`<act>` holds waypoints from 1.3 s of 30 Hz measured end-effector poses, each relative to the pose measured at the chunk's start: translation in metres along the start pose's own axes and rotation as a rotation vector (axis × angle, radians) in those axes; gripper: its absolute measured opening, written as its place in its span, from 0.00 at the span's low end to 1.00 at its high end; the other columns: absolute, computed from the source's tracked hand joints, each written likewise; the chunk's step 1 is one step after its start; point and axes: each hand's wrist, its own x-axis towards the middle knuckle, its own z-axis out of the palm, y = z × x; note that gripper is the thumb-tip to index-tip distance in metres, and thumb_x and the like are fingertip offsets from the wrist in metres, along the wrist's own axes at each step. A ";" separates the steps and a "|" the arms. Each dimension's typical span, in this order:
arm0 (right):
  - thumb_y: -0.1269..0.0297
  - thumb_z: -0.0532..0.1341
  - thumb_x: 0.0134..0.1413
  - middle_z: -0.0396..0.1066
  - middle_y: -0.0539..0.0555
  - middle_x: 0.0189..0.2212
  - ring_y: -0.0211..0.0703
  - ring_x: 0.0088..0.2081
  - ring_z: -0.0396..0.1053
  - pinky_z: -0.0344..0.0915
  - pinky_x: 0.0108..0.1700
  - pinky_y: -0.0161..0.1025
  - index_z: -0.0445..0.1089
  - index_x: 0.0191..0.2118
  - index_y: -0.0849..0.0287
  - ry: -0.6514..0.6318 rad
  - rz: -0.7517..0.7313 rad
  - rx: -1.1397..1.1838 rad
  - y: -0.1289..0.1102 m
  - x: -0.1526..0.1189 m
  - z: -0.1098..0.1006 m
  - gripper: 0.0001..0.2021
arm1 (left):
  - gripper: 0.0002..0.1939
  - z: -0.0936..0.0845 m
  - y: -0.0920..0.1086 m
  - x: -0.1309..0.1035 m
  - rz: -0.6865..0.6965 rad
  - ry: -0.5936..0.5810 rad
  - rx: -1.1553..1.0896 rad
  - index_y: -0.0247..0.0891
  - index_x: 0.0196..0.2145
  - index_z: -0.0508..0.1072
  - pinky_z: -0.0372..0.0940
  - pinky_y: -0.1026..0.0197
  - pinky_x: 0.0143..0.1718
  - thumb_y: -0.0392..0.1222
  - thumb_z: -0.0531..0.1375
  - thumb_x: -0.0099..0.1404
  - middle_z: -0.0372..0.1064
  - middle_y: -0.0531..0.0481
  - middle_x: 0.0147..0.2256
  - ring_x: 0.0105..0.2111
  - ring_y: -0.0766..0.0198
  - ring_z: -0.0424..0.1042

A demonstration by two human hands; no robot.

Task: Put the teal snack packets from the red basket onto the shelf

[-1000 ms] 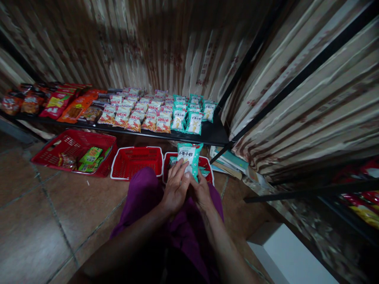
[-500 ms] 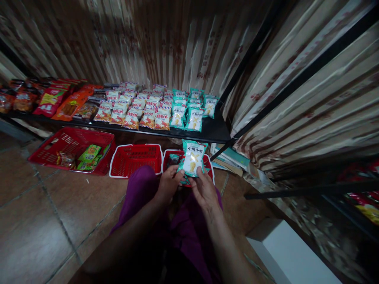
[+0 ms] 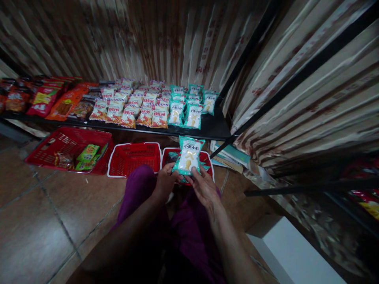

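A teal and white snack bag (image 3: 188,156) is held upright above the right red basket (image 3: 209,169), its printed front facing me. My left hand (image 3: 165,179) grips its lower left corner, and my right hand (image 3: 201,183) pinches its lower right edge with the thumb on the front. More teal bags lie in that basket, partly hidden behind the held one. On the black shelf (image 3: 207,128), similar teal bags (image 3: 193,116) stand at the right end, beside rows of white and orange bags (image 3: 128,116).
A middle red basket (image 3: 134,159) and a left red basket (image 3: 68,138) holding green packets (image 3: 88,153) sit on the tiled floor. Books (image 3: 233,154) lie under the shelf's right end. A white box (image 3: 296,252) is at lower right, near black metal bars (image 3: 296,189).
Both hands and the held bag have shifted slightly left and up, and the bag leans a little differently. The camera view has moved slightly.
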 end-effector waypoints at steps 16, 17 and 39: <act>0.69 0.73 0.32 0.76 0.47 0.40 0.42 0.42 0.73 0.71 0.48 0.43 0.73 0.43 0.50 0.080 0.072 0.100 0.008 0.016 -0.027 0.25 | 0.21 0.014 -0.024 0.026 0.019 0.032 0.079 0.33 0.42 0.68 0.59 0.66 0.21 0.36 0.58 0.47 0.68 0.57 0.19 0.18 0.67 0.65; 0.68 0.73 0.33 0.75 0.48 0.41 0.42 0.43 0.73 0.71 0.48 0.43 0.72 0.44 0.50 0.087 0.067 0.093 0.009 0.018 -0.030 0.25 | 0.20 0.015 -0.029 0.028 0.034 0.029 0.071 0.34 0.41 0.68 0.59 0.66 0.21 0.37 0.58 0.47 0.68 0.56 0.20 0.18 0.68 0.65; 0.57 0.74 0.32 0.74 0.55 0.45 0.47 0.47 0.72 0.68 0.47 0.41 0.67 0.50 0.55 0.269 0.145 0.053 0.029 0.081 -0.063 0.34 | 0.23 0.021 -0.069 0.078 0.037 0.020 0.265 0.32 0.49 0.69 0.67 0.58 0.36 0.41 0.55 0.55 0.73 0.41 0.42 0.34 0.59 0.73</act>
